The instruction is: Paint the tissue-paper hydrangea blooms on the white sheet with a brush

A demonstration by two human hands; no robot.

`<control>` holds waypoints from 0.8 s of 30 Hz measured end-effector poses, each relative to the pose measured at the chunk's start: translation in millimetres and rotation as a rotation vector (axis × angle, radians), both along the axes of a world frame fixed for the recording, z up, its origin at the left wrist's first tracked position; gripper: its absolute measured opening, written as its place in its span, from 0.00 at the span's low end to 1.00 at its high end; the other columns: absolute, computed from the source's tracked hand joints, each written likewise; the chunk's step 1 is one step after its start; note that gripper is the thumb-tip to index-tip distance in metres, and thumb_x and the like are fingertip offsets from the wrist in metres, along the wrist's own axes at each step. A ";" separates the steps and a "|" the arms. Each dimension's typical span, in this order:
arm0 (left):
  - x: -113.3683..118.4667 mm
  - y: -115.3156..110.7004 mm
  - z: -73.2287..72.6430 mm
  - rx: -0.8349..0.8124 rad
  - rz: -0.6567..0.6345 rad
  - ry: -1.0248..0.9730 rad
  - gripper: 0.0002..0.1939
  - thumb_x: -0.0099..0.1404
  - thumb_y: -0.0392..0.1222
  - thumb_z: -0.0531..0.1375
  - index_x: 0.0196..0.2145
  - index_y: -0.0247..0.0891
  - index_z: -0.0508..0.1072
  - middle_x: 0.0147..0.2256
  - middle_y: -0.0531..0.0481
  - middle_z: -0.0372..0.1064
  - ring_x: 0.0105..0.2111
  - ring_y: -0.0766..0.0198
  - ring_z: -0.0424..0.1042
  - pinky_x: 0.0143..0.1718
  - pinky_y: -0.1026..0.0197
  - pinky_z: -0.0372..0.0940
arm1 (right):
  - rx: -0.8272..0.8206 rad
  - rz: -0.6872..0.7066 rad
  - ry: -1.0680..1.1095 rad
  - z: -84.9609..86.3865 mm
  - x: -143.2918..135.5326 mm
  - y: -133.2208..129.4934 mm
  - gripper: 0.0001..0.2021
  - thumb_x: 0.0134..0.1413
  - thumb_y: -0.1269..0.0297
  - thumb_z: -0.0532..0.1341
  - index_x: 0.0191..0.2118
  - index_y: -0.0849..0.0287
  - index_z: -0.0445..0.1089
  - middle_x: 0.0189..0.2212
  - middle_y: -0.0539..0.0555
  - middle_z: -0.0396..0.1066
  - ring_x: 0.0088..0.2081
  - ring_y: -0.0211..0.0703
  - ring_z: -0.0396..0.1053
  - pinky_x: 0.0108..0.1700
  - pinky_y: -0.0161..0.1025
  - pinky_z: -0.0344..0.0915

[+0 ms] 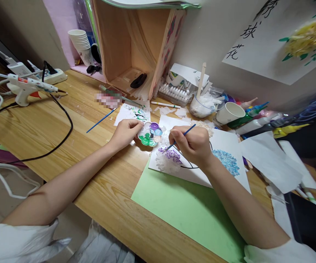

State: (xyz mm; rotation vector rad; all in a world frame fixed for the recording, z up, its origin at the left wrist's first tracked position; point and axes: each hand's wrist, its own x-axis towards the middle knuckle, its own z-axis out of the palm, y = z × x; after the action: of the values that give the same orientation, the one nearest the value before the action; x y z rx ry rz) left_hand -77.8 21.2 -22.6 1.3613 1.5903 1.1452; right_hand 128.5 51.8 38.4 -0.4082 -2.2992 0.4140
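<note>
My left hand [127, 133] pinches the edge of a flower-shaped paint palette [149, 139] with purple, green, white and blue paint in its wells. In my right hand [193, 142] is a thin blue paintbrush [188, 130], its tip down at a raised white flower cluster [165, 164] partly coloured purple. That cluster sits on a white sheet of paper [199, 179], along with a blue flower cluster [226, 160] and black stem lines. Under the sheet lies a green board [185, 212]. My right hand hides part of the sheet's middle.
A hot glue gun [26, 86] with cables stands at the left. Behind are a paint-stained paper [133, 112], a second blue brush [101, 120], a paper cup [230, 112], a plastic bowl [203, 106] and an open box [130, 44]. Paint bottles [256, 120] line the right.
</note>
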 end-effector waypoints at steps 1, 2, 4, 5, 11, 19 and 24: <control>-0.1 0.1 0.1 -0.002 -0.001 0.003 0.16 0.59 0.48 0.56 0.20 0.36 0.69 0.16 0.56 0.60 0.20 0.67 0.63 0.22 0.66 0.56 | 0.000 0.004 0.016 -0.3 0.0 0.1 0.23 0.66 0.61 0.47 0.18 0.59 0.60 0.12 0.45 0.55 0.15 0.29 0.54 0.21 0.32 0.50; -0.1 0.1 0.3 -0.004 -0.002 0.003 0.16 0.59 0.48 0.56 0.20 0.36 0.69 0.16 0.56 0.60 0.20 0.67 0.62 0.22 0.66 0.56 | -0.001 0.008 0.026 -0.6 0.0 0.1 0.23 0.66 0.61 0.47 0.19 0.59 0.60 0.12 0.45 0.55 0.15 0.29 0.54 0.21 0.32 0.50; 0.2 0.1 1.0 0.001 -0.006 -0.001 0.16 0.59 0.48 0.56 0.20 0.36 0.68 0.16 0.56 0.59 0.20 0.67 0.62 0.23 0.66 0.56 | 0.000 0.019 0.018 -0.8 0.1 -0.1 0.23 0.66 0.62 0.47 0.19 0.59 0.61 0.13 0.46 0.56 0.16 0.30 0.55 0.21 0.32 0.51; 0.4 0.0 1.3 0.004 -0.007 -0.004 0.16 0.59 0.48 0.56 0.20 0.36 0.68 0.16 0.56 0.59 0.20 0.67 0.62 0.23 0.66 0.56 | 0.007 0.024 0.006 -0.8 0.1 -0.2 0.23 0.66 0.62 0.47 0.19 0.59 0.61 0.13 0.46 0.55 0.16 0.30 0.55 0.21 0.32 0.51; 0.5 -0.1 1.3 0.007 -0.005 0.003 0.16 0.60 0.48 0.56 0.20 0.35 0.68 0.16 0.56 0.59 0.21 0.68 0.62 0.23 0.66 0.56 | 0.028 0.033 -0.007 0.2 0.3 -0.9 0.23 0.66 0.62 0.46 0.19 0.59 0.61 0.13 0.46 0.56 0.16 0.30 0.55 0.21 0.32 0.51; 0.1 0.1 0.7 0.014 -0.013 0.013 0.16 0.60 0.48 0.55 0.20 0.35 0.67 0.16 0.56 0.58 0.20 0.68 0.61 0.23 0.66 0.55 | 0.062 0.033 -0.060 -1.3 -0.6 -0.8 0.24 0.66 0.59 0.45 0.19 0.59 0.60 0.13 0.49 0.60 0.17 0.31 0.59 0.22 0.32 0.53; 0.3 0.6 0.3 0.013 -0.007 0.008 0.16 0.59 0.48 0.56 0.20 0.35 0.68 0.17 0.56 0.59 0.21 0.67 0.61 0.23 0.66 0.55 | 0.107 0.048 -0.052 -3.6 -1.6 -0.8 0.23 0.66 0.60 0.46 0.20 0.59 0.61 0.14 0.49 0.61 0.18 0.32 0.59 0.23 0.32 0.53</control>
State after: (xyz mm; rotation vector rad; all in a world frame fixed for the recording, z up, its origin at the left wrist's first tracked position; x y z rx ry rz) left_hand -77.5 21.8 -22.4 1.3798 1.5853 1.1492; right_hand 126.9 50.9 34.8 -0.3149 -2.3737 0.3059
